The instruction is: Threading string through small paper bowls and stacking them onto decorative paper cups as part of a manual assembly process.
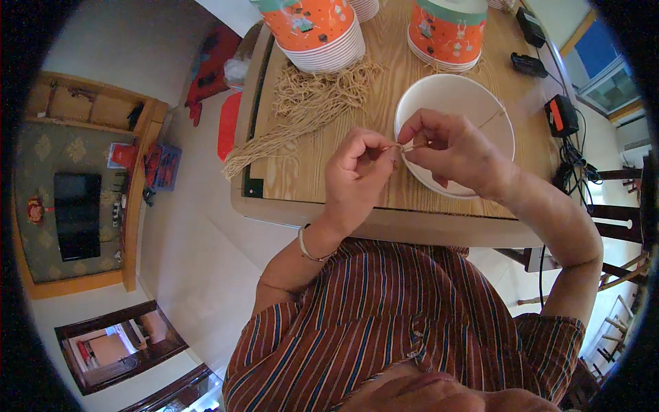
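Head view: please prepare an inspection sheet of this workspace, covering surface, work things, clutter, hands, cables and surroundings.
Surface: wood-grain table, partly covered.
Work things: beige cord bundle, loose; open white tub; orange-printed tub stacks.
Clutter: black adapters along the table's right side.
Hands: left hand and right hand pinch a thin strand by the tub's left rim.
Cables: black tangle, right edge.
Surroundings: television at left; dark furniture at right.

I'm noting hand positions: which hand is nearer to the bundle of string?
Left. The left hand is just to the right of the bundle of string; the right hand is farther right, over the white tub.
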Demonstrator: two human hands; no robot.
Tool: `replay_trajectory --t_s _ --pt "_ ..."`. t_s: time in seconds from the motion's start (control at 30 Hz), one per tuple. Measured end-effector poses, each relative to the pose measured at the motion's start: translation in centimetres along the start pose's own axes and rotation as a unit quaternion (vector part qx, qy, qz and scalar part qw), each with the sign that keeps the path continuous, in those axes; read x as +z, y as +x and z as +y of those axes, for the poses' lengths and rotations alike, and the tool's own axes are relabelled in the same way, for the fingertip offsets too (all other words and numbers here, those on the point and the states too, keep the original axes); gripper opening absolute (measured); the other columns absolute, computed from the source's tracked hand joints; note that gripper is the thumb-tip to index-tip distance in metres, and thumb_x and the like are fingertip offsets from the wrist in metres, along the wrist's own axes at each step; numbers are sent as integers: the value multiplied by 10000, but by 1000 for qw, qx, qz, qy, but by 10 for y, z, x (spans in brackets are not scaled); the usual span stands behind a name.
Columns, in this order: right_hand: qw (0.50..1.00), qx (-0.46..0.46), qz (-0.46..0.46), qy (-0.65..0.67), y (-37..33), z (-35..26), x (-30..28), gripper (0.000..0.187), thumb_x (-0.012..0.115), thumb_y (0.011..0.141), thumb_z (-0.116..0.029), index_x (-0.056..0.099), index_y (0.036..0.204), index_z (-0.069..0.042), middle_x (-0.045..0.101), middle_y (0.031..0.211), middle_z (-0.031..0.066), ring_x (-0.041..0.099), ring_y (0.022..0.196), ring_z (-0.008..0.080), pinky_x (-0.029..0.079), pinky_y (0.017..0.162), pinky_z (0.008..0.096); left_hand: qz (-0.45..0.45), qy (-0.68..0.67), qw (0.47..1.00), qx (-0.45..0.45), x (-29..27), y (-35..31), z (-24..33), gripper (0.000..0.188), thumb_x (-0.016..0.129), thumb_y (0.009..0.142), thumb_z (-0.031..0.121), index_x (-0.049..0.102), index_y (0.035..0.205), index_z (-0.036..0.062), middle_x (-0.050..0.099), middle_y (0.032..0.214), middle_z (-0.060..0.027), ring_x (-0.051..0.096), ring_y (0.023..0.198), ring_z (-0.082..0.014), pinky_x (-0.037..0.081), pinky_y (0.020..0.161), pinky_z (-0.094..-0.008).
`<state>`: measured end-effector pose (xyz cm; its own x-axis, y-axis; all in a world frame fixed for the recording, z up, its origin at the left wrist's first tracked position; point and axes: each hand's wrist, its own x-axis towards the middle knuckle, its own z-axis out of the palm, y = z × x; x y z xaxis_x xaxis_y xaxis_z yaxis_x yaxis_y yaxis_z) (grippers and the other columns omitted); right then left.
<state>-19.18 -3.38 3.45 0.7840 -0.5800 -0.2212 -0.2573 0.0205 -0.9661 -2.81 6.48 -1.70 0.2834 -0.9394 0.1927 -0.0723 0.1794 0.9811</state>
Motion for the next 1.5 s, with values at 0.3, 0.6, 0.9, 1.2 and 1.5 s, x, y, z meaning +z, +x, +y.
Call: replay_trajectory --t_s 0.3,0.6,0.9,1.2,1.5 --pt "999 20 -22 45 1 0 0 80 641 897 -76 595 955 -45 502 688 -49 457 547 12 371 429 186 -24 57 994 85 -2 4 1 85 629 856 -48 603 915 7 569 904 -23 572 815 -100 485 742 -238" --pt "997 53 -3 48 0 -4 -2 72 638 907 -121 601 902 -59 519 694 -45 451 528 16 371 427 191 -28 -43 998 -31 -3 3 2 55 615 920 29 630 970 12 613 895 -12 596 758 -64 497 684 -204" --pt "993 91 8 78 2 -3 1 63 637 903 -127 611 896 -70 515 691 -45 447 512 22 378 418 190 -10 -111 993 -47 4 9 -3 121 596 942 57 605 1053 10 609 888 -11 584 761 -59 498 683 -207" --pt "991 109 23 78 3 -5 0 61 642 895 -119 610 872 -73 508 690 -46 452 508 24 383 413 190 78 149 978 119 -2 -12 -6 103 654 863 -11 594 944 11 589 923 -63 580 808 -140 487 749 -265" --pt "995 81 26 56 1 0 0 62 645 896 -125 604 894 -79 508 694 -49 455 516 20 380 417 188 88 139 973 162 13 -6 -8 152 669 829 -47 636 966 10 624 948 -84 613 817 -161 498 746 -270"
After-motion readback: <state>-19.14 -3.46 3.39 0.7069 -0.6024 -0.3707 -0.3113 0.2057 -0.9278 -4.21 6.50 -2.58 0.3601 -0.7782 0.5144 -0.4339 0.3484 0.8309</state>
